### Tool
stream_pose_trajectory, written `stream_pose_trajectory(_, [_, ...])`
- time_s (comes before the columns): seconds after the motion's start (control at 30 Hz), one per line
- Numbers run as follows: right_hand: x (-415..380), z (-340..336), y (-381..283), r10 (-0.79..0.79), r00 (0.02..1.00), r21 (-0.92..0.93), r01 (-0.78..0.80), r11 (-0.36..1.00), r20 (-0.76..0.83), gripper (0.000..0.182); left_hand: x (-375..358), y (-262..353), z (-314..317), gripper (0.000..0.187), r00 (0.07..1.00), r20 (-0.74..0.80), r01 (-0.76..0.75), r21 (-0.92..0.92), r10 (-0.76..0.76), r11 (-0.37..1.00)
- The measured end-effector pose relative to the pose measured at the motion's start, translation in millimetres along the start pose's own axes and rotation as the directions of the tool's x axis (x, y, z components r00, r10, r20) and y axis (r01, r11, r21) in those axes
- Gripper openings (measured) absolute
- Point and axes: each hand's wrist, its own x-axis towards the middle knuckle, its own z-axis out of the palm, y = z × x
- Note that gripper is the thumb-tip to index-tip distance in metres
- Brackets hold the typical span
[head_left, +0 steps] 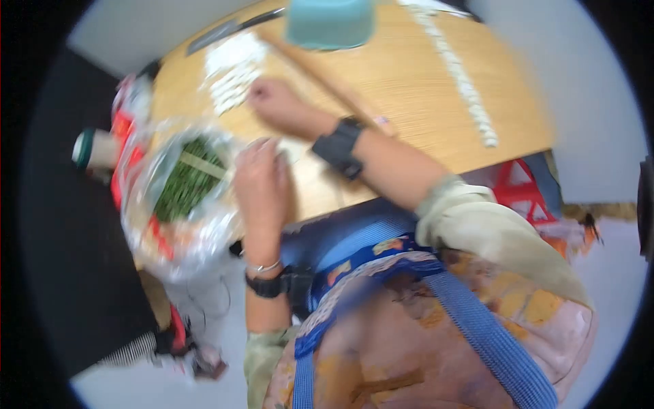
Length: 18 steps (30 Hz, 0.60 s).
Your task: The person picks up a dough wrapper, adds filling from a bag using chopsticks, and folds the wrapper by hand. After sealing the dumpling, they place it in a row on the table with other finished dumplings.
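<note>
My left hand (pixel 261 180) is over the table's near edge, beside a clear plastic bag (pixel 139 225) of chopped greens (pixel 191 178). Its fingers are curled and blurred, and what they hold is hidden. A pale, flat piece (pixel 294 150) shows just right of those fingers. My right hand (pixel 278 103) is closed like a fist, close to rows of small white dough pieces (pixel 235 85). Whatever lies inside it cannot be made out. A flat light stick (pixel 203 165) rests on the greens.
A wooden rolling pin (pixel 320 80) lies slantwise beyond my right forearm. Farther back are a teal basin (pixel 330 24) and a knife (pixel 214 35). A long row of white dough pieces (pixel 463 82) runs down the table's right side. A green-lidded container (pixel 95 148) stands at left.
</note>
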Motion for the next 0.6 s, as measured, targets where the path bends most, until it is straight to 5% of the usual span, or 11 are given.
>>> stream_pose_trajectory(0.13, [-3, -6, -9, -0.007, 1.0, -0.164, 0.004, 0.986, -0.019, 0.015, 18, -2, 7, 0.026, 0.972, 0.229, 0.028, 0.088, -0.047, 0.996])
stream_pose_trajectory(0.6, [-12, -17, -28, 0.017, 0.999, -0.107, -0.013, 0.994, 0.038, 0.015, 24, -16, 2, 0.016, 0.934, 0.305, 0.217, -0.063, -0.188, 0.974])
